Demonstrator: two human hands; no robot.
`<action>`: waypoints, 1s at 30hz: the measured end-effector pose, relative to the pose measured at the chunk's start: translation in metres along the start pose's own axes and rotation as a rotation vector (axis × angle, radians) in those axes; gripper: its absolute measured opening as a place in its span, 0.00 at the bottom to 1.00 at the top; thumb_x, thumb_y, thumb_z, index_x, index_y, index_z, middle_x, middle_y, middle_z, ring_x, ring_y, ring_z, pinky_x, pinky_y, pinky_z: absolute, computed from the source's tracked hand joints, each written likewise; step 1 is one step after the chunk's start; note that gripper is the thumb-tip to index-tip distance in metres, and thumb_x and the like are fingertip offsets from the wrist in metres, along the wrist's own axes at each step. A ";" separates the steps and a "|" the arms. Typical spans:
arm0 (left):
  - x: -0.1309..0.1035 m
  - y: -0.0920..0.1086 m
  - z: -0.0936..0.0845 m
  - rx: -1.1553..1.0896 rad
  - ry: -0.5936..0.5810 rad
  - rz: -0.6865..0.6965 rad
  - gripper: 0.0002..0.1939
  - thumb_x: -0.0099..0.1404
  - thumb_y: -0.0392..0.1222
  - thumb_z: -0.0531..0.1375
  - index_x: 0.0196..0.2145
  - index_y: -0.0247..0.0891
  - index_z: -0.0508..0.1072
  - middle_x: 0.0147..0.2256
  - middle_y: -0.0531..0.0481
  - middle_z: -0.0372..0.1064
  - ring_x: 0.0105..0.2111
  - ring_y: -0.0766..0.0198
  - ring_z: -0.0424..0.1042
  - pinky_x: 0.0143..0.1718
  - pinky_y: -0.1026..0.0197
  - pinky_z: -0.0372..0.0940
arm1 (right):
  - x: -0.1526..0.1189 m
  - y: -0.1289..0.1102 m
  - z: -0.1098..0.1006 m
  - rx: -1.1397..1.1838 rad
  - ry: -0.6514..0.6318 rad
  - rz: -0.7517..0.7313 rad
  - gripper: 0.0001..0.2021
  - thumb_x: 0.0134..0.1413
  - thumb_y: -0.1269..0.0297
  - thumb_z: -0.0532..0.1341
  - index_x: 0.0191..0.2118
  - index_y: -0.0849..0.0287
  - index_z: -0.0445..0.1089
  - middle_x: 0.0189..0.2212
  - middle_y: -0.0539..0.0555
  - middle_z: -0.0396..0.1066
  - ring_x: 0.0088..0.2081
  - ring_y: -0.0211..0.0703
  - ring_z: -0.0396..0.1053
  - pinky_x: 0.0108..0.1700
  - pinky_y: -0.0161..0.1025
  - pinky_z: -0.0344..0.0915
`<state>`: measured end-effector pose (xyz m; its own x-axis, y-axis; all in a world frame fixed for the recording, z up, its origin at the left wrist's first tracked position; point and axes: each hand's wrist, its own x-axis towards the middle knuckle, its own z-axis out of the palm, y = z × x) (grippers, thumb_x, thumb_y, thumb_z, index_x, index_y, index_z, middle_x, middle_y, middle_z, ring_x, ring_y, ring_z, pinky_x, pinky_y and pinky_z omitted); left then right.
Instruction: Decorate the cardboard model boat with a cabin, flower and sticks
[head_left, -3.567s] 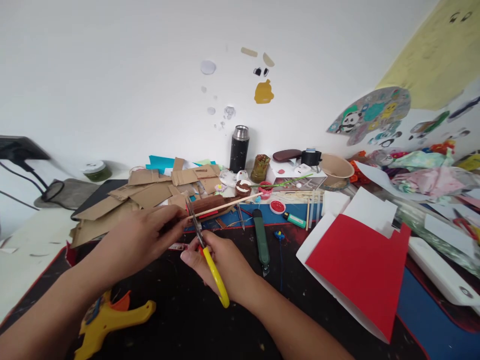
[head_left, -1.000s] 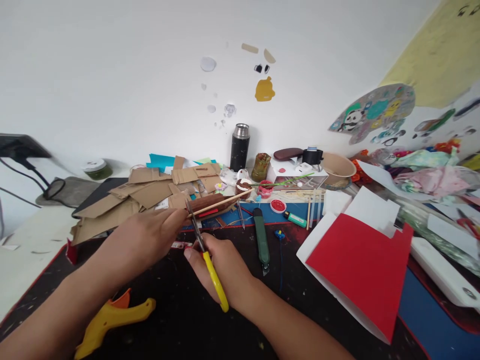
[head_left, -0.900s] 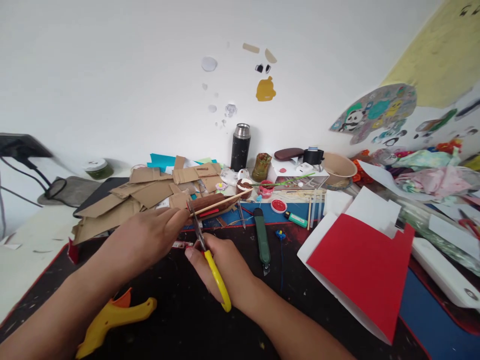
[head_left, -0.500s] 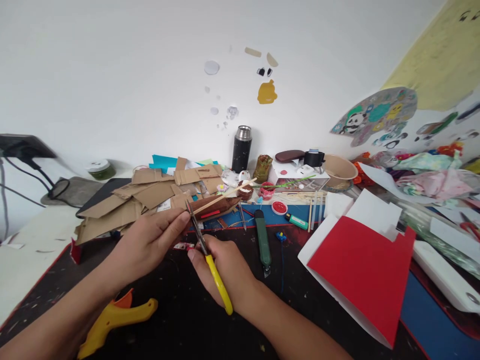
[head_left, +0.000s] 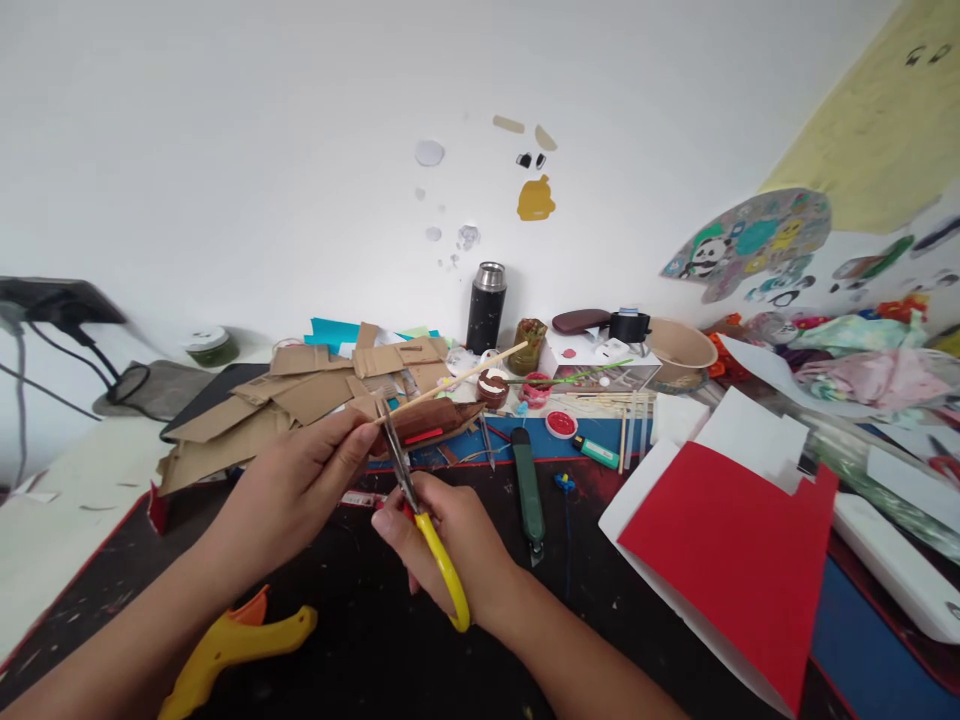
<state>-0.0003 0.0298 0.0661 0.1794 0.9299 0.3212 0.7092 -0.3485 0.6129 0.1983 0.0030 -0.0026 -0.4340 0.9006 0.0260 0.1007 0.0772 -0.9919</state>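
Observation:
My left hand (head_left: 315, 470) pinches the near end of a thin wooden stick (head_left: 472, 376), which points up and to the right. In my right hand (head_left: 457, 545) is a pair of scissors with yellow handles (head_left: 444, 570). Their metal blades (head_left: 396, 450) point up and away and meet the stick just beside my left fingertips. Behind the blades lies a brown piece (head_left: 435, 420) with a red strip on it. A green utility knife (head_left: 529, 490) rests on the dark mat to the right of my right hand.
Cardboard scraps (head_left: 315, 385) are piled at the back left. A black bottle (head_left: 486, 310) stands by the wall. The yellow glue gun (head_left: 240, 645) lies at the front left, and red card (head_left: 735, 550) at the right. A teal lighter (head_left: 597, 452) lies behind the mat.
The camera view has tilted up slightly. The stick has swung a little more upright and its far end sits higher. The scissor handles look slightly further apart.

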 end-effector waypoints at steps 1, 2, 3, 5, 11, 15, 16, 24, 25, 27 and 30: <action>0.000 0.001 0.000 0.007 0.006 0.023 0.24 0.79 0.59 0.52 0.28 0.45 0.69 0.19 0.58 0.65 0.19 0.61 0.65 0.22 0.61 0.57 | 0.000 0.001 0.000 0.040 -0.014 0.019 0.15 0.70 0.47 0.69 0.41 0.53 0.72 0.23 0.44 0.69 0.21 0.38 0.69 0.27 0.33 0.64; 0.000 0.001 0.000 0.009 0.008 0.038 0.23 0.79 0.59 0.52 0.29 0.45 0.70 0.19 0.58 0.66 0.18 0.61 0.65 0.22 0.61 0.57 | 0.000 0.001 0.000 0.078 -0.024 0.037 0.17 0.69 0.45 0.71 0.41 0.53 0.72 0.23 0.44 0.68 0.20 0.38 0.69 0.25 0.32 0.64; 0.000 0.001 0.000 0.011 0.008 0.048 0.23 0.79 0.58 0.52 0.29 0.45 0.70 0.19 0.57 0.67 0.18 0.61 0.66 0.22 0.61 0.58 | 0.000 0.001 0.000 0.114 -0.028 0.049 0.19 0.67 0.43 0.72 0.41 0.53 0.72 0.24 0.44 0.69 0.20 0.37 0.69 0.25 0.32 0.64; 0.000 0.001 0.001 0.019 0.008 0.060 0.22 0.79 0.57 0.52 0.30 0.45 0.71 0.20 0.57 0.68 0.19 0.61 0.68 0.23 0.61 0.58 | 0.001 0.000 0.000 0.175 -0.037 0.052 0.22 0.65 0.40 0.74 0.41 0.54 0.72 0.25 0.45 0.71 0.21 0.37 0.71 0.25 0.32 0.66; -0.003 0.000 0.001 0.101 0.006 0.092 0.17 0.78 0.52 0.52 0.34 0.46 0.71 0.21 0.57 0.69 0.19 0.60 0.68 0.23 0.59 0.56 | 0.000 -0.007 -0.002 0.252 -0.073 0.018 0.28 0.61 0.33 0.75 0.41 0.55 0.72 0.28 0.48 0.75 0.28 0.41 0.76 0.33 0.34 0.70; -0.005 -0.003 -0.001 0.254 0.053 0.186 0.14 0.79 0.48 0.52 0.34 0.46 0.70 0.22 0.55 0.70 0.20 0.58 0.69 0.25 0.58 0.54 | -0.001 -0.005 -0.004 0.177 -0.080 0.036 0.30 0.57 0.32 0.76 0.45 0.55 0.73 0.31 0.49 0.77 0.33 0.44 0.79 0.37 0.37 0.72; -0.005 -0.004 -0.001 0.292 0.060 0.215 0.14 0.79 0.47 0.52 0.34 0.46 0.69 0.23 0.55 0.70 0.21 0.58 0.69 0.26 0.57 0.53 | -0.001 -0.005 -0.004 0.154 -0.083 0.037 0.31 0.56 0.31 0.76 0.45 0.54 0.74 0.31 0.49 0.76 0.32 0.43 0.77 0.37 0.37 0.71; -0.003 -0.011 -0.005 0.477 0.065 0.323 0.14 0.78 0.41 0.51 0.33 0.46 0.70 0.22 0.53 0.70 0.20 0.56 0.67 0.26 0.56 0.47 | -0.001 -0.006 -0.008 0.108 -0.124 0.030 0.34 0.53 0.29 0.77 0.47 0.55 0.74 0.30 0.47 0.74 0.28 0.39 0.68 0.34 0.36 0.66; -0.003 -0.011 -0.005 0.499 0.082 0.350 0.14 0.78 0.39 0.51 0.33 0.46 0.70 0.22 0.53 0.71 0.20 0.56 0.67 0.25 0.56 0.47 | -0.001 -0.006 -0.008 0.105 -0.125 0.021 0.34 0.54 0.29 0.77 0.47 0.55 0.74 0.30 0.47 0.75 0.28 0.39 0.69 0.34 0.36 0.66; -0.004 -0.011 -0.007 0.544 0.111 0.409 0.14 0.77 0.36 0.52 0.33 0.46 0.70 0.22 0.52 0.72 0.20 0.57 0.68 0.25 0.57 0.45 | -0.001 -0.005 -0.008 0.103 -0.132 0.015 0.34 0.54 0.30 0.77 0.47 0.55 0.74 0.30 0.48 0.76 0.28 0.40 0.70 0.34 0.36 0.66; -0.004 -0.012 -0.008 0.598 0.107 0.465 0.14 0.76 0.33 0.52 0.33 0.46 0.70 0.22 0.53 0.72 0.20 0.57 0.67 0.24 0.56 0.43 | -0.001 -0.002 -0.007 0.116 -0.147 0.031 0.33 0.53 0.31 0.79 0.48 0.54 0.74 0.30 0.48 0.77 0.28 0.40 0.72 0.34 0.35 0.67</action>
<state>-0.0148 0.0294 0.0636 0.5041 0.6763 0.5371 0.8309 -0.5495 -0.0880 0.2051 0.0053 0.0007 -0.5595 0.8287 -0.0150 0.0161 -0.0072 -0.9998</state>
